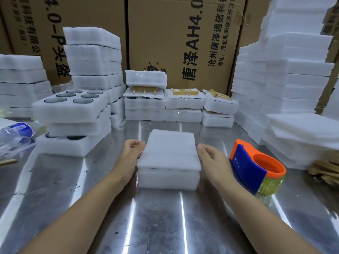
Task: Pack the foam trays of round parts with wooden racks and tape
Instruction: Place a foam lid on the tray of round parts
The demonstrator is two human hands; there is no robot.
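A white foam tray [167, 177] stands on the metal table [156, 217] in front of me, covered by a thin foam sheet [169, 151] that overhangs it slightly. My left hand [133, 153] touches the sheet's left edge with curled fingers. My right hand [212, 158] hovers just off the right edge, fingers relaxed, holding nothing. An orange and blue tape dispenser [256, 167] with clear tape lies to the right. Wooden racks [185, 92] rest on packed trays at the back.
Open foam trays with dark round parts [73, 101] are stacked at the left. Tall piles of foam sheets [286, 85] fill the right side. Loose wooden racks [326, 171] lie at the far right. A plastic water bottle [14, 134] lies at the left. Cardboard boxes [183, 37] stand behind.
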